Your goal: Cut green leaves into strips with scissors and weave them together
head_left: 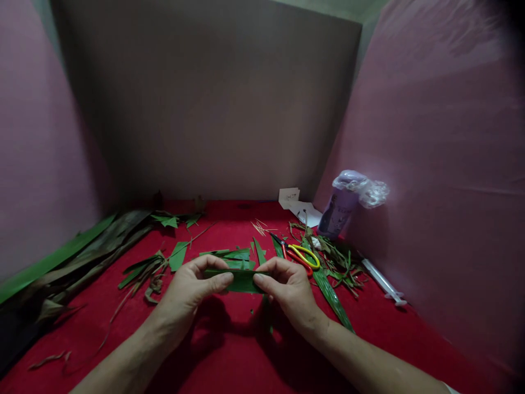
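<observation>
Both my hands hold one green leaf strip just above the red cloth. My left hand pinches its left end between thumb and fingers. My right hand pinches the right end the same way. The strip lies roughly level between them. More cut green leaf pieces lie on the cloth just beyond my fingers.
Scissors with red and yellow handles lie right of my hands, among leaf scraps. A purple cup with plastic wrap, white papers, a syringe and toothpicks sit farther back. Long leaves line the left wall.
</observation>
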`<state>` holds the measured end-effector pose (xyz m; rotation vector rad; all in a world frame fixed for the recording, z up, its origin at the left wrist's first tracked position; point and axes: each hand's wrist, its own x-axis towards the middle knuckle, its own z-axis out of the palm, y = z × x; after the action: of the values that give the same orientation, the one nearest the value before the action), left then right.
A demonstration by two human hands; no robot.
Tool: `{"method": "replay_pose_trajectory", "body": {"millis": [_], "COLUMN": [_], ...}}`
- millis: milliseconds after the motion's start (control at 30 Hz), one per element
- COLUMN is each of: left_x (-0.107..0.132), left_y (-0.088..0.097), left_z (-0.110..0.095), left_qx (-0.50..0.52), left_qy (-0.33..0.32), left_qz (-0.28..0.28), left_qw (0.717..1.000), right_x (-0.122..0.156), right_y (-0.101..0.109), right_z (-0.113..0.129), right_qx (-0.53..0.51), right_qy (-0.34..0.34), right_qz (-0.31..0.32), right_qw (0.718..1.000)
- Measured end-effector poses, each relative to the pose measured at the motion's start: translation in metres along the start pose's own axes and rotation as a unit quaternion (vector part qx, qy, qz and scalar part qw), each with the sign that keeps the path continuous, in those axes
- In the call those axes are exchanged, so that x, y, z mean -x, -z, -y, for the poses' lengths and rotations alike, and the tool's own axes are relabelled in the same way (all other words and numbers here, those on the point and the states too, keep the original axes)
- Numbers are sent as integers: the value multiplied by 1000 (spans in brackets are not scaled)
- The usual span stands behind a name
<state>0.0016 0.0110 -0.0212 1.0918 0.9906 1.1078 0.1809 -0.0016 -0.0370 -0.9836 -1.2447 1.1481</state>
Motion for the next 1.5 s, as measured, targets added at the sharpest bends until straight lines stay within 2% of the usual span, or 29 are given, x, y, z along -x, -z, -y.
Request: {"method": "replay_pose_trajectory", "body": {"millis": [133, 233, 333, 433, 700, 933, 1100, 1233, 1500], "left_x": [-2, -4, -3, -1, 2, 3, 4, 2, -1], "left_y": [1, 1, 1, 1, -3, -5, -5, -2, 3], "left_z": [-4, -3, -3, -5, -5, -4, -7, -7, -7], "left_qx": [-36, -94, -140, -152, -104, -120, -96, -67, -84], "left_qy": [29, 67, 59, 49, 33, 9, 31, 22, 21], "left_qz": [16, 53, 76, 60, 3, 13, 29, 11, 26], "left_qw": [999, 992, 986, 985, 994, 993, 994, 997, 996], "right_x": [3, 5, 6, 6, 3, 2, -1, -5, -5], "right_y": [-1, -2, -1, 1, 3, 0, 0, 2, 2], "right_z": [3, 3, 0, -3, -12, -11, -5, -4, -3], "right_qx": [46, 124, 179, 188, 140, 54, -13, -30, -27], "right_qy": [21, 68, 96, 88, 46, 7, 1, 4, 4], "right_qz": [25, 29, 37, 52, 44, 60, 45, 19, 15], "right_qw": [998, 990, 979, 977, 988, 997, 999, 999, 1000]}}
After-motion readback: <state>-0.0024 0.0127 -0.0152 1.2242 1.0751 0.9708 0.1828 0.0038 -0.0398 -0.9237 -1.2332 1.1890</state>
